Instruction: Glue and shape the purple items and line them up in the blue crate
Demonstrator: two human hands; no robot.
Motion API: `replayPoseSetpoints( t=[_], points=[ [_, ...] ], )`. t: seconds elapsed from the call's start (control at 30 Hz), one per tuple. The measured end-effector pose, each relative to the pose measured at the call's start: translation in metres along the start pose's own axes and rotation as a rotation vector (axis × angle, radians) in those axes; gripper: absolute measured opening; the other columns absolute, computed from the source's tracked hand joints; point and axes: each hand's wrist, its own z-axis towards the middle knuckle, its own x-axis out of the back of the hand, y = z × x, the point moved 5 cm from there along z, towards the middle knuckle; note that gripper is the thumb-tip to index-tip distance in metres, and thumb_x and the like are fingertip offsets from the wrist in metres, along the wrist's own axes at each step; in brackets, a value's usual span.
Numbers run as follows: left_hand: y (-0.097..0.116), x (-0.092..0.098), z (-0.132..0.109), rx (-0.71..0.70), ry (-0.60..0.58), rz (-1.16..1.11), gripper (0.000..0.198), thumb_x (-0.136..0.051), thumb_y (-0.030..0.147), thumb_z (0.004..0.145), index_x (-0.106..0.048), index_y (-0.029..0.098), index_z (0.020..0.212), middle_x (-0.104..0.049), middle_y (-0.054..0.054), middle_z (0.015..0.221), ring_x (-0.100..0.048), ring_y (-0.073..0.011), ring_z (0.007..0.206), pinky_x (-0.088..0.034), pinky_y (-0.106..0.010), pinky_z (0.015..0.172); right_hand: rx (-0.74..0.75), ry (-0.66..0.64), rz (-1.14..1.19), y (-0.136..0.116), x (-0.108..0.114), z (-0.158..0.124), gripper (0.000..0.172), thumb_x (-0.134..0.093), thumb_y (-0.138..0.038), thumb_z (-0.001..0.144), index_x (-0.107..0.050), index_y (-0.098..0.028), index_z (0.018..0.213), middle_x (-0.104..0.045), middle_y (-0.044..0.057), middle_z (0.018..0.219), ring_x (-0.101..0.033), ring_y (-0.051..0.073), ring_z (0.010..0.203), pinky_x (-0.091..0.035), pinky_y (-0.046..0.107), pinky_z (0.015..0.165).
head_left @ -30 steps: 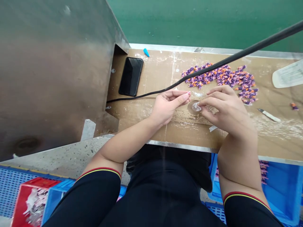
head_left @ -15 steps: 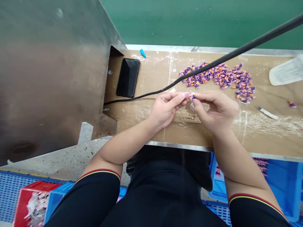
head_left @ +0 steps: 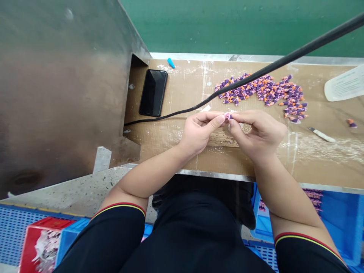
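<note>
Between my fingertips, above the brown tabletop [head_left: 182, 83], is a small pink and purple piece [head_left: 229, 117]. My left hand [head_left: 199, 132] pinches its pink end between thumb and forefinger. The purple end is pinched by my right hand [head_left: 257, 132]. Both sets of fingertips nearly touch, so much of the piece is hidden. Beyond my hands lies a pile of small purple, orange and pink pieces [head_left: 267, 89]. A small clear round item, partly hidden by my right thumb, lies under my hands.
A black cable [head_left: 256, 76] crosses above the table. Around it are a phone [head_left: 153, 93], a blue cone [head_left: 171, 63], a knife [head_left: 322, 135], a single piece [head_left: 352, 123] and a white container [head_left: 345, 84]. A metal housing [head_left: 65, 91] stands left; a blue bin [head_left: 341, 223] sits below right.
My left fingers have closed in on the pink end, and the piece has shifted slightly left. My right hand still pinches the purple end.
</note>
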Motion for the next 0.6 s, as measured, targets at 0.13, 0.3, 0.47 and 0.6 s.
replayPoseSetpoints(
  t=[0.13,0.3,0.47,0.6],
  points=[
    [0.005,-0.002,-0.003,-0.116,0.021,0.091,0.037,-0.102,0.061,0.080,-0.091,0.028,0.088,-0.087,-0.004,0.099,-0.082,-0.0196,0.101,-0.068,-0.038,0.105,0.041,0.048,0.028,-0.001,-0.001,-0.003,0.004,-0.080,-0.033,0.102,-0.081,-0.032,0.099,-0.088,0.002,0.095,-0.086,0.025,0.086,-0.072,0.042,0.080],
    [0.010,-0.005,-0.007,-0.174,0.039,0.172,0.038,-0.098,0.065,0.083,-0.090,0.029,0.087,-0.086,-0.005,0.099,-0.082,-0.0230,0.105,-0.067,-0.044,0.109,0.037,0.052,0.049,-0.002,-0.001,-0.005,0.002,-0.082,-0.033,0.102,-0.081,-0.031,0.102,-0.088,0.003,0.096,-0.086,0.026,0.089,-0.073,0.043,0.081],
    [0.020,-0.007,-0.013,-0.277,0.077,0.234,0.033,-0.099,0.062,0.083,-0.091,0.030,0.085,-0.086,-0.006,0.098,-0.082,-0.0235,0.102,-0.067,-0.044,0.106,0.062,0.055,0.090,-0.005,0.003,-0.006,0.003,-0.082,-0.030,0.101,-0.081,-0.032,0.103,-0.088,0.003,0.096,-0.087,0.027,0.091,-0.074,0.044,0.082],
    [0.020,-0.008,-0.016,-0.271,0.098,0.232,0.031,-0.101,0.060,0.081,-0.092,0.032,0.088,-0.086,-0.006,0.102,-0.082,-0.0243,0.105,-0.066,-0.045,0.109,0.086,0.073,0.105,-0.005,0.003,-0.009,0.010,-0.083,-0.030,0.100,-0.082,-0.031,0.110,-0.088,0.004,0.101,-0.087,0.028,0.094,-0.074,0.047,0.088]
  ],
)
